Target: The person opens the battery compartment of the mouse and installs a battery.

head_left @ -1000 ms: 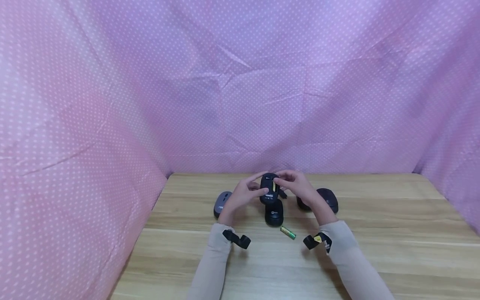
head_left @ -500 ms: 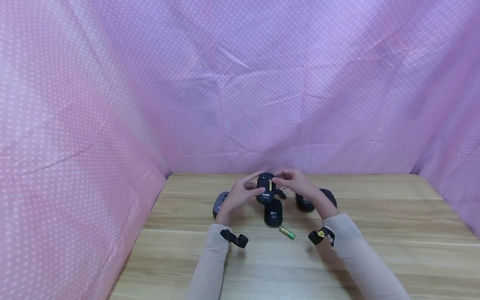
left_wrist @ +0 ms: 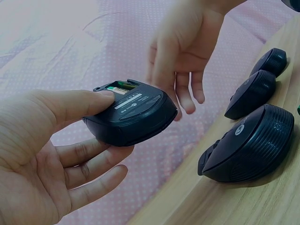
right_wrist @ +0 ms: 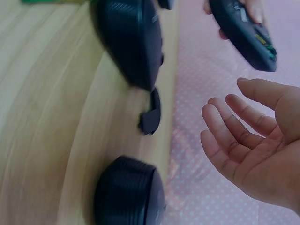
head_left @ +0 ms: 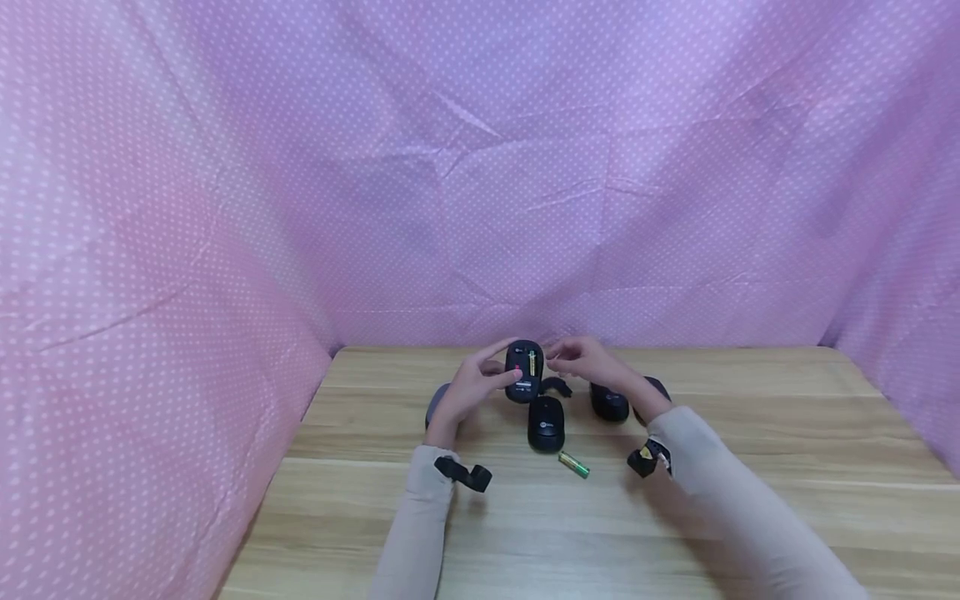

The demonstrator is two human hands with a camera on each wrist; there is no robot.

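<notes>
My left hand (head_left: pixel 471 388) grips an upturned black computer mouse (head_left: pixel 524 392) above the table's far part, thumb on its underside and fingers beneath. Its battery compartment is uncovered, and a green-and-gold battery (head_left: pixel 532 363) lies inside. To the right of that mouse is my right hand (head_left: pixel 587 364), apart from it; the right wrist view shows its fingers (right_wrist: pixel 220 124) loosely curved with nothing in them. On the table below lies a small curved black piece, probably the battery cover (head_left: pixel 556 386). Nearer stands another black mouse (head_left: pixel 547 425), with a loose battery (head_left: pixel 574 465) in front of it.
Two more dark mice (head_left: pixel 609 404) sit to the right, one partly hidden by the right forearm. A grey mouse (head_left: pixel 435 403) is mostly behind the left wrist. The wooden table (head_left: pixel 750 467) ends at a pink dotted cloth (head_left: pixel 525 208).
My right hand has let go of the mouse's battery area and drawn away from it. The left hand has carried the mouse slightly leftward, so more of the battery shows.
</notes>
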